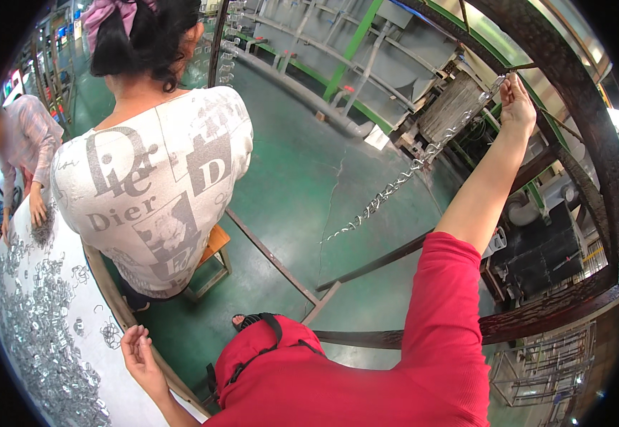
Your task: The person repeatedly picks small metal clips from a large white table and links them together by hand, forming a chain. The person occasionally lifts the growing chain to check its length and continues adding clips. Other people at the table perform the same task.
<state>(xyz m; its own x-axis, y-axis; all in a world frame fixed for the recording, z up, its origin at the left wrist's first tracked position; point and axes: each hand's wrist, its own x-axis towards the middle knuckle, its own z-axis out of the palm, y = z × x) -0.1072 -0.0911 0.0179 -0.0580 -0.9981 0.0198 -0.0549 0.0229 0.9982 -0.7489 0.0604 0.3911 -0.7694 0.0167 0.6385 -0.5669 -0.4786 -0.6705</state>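
Note:
My right hand is raised at the far end of my stretched arm, fingers pinched at the top of a chain of linked wire clips. From there the shiny chain hangs beside a dark metal frame; whether its top link also touches the frame cannot be made out. Beside the edge of the white table, my left hand is loosely curled, fingers apart, and nothing shows in it. Nearest to that hand lies a small tangle of wire clips. A large heap of loose metal clips covers the table's left side.
A person in a printed pale shirt sits on a wooden stool just ahead. Across the table another person reaches into the clips. Dark bars cross the green floor. Grey tanks stand at the back, wire racks at lower right.

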